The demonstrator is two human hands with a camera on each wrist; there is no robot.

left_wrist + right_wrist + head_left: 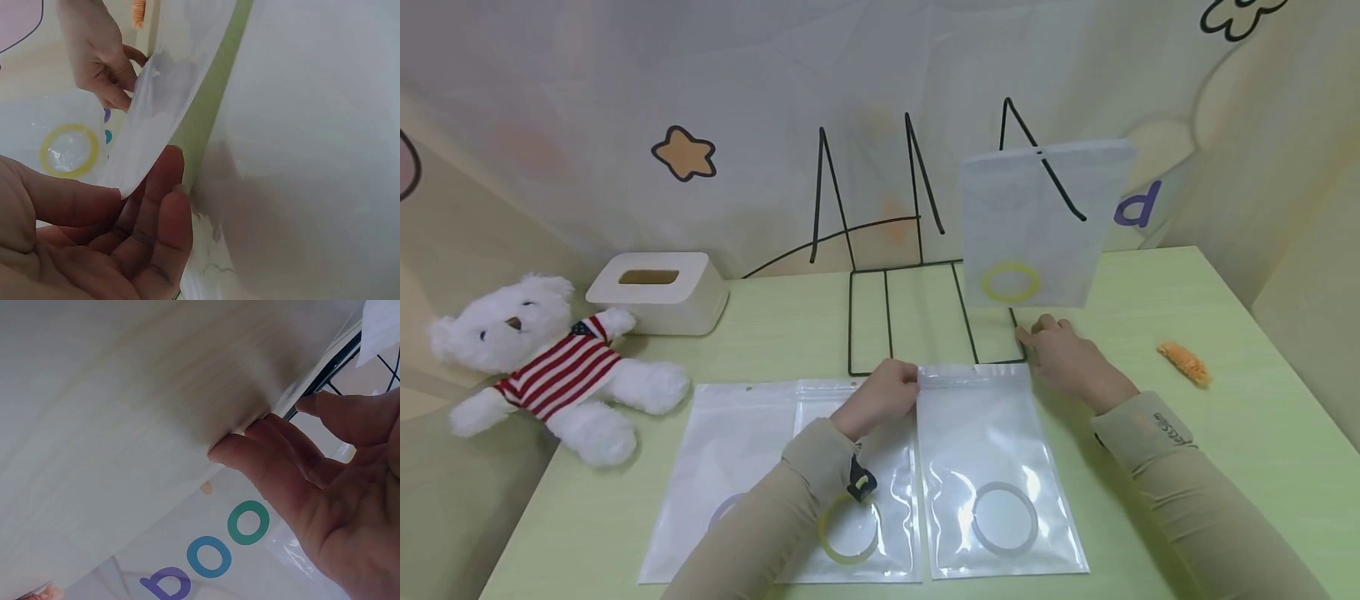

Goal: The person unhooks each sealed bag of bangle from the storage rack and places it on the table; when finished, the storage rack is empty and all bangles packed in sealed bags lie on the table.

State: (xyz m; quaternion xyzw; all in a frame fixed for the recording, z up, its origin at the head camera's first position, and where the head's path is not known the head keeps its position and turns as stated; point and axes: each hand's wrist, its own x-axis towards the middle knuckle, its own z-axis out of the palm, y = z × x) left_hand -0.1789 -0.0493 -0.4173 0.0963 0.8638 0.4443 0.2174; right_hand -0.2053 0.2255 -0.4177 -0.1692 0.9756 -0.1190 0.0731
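Observation:
My left hand [882, 394] pinches the upper left corner of a clear-fronted zip bag [977, 450] between thumb and fingers. The bag, with a pale grey ring [1004, 518] low on its front, lies on the table. Beside that bag's upper right corner is my right hand [1067, 358], fingertips on the tabletop and thumb near the black wire rack [328, 375]. Nothing shows between its thumb and fingers in the right wrist view. Another zip bag [891, 533] with a yellow ring lies left of the first, partly under my left forearm.
A further white bag [722, 450] lies at the left. The wire rack [852, 325] stands at the back, with a bag [1045, 217] hanging from its right hook. A tissue box [700, 292], a teddy bear [561, 358] and a small orange item [1184, 364] are around the table.

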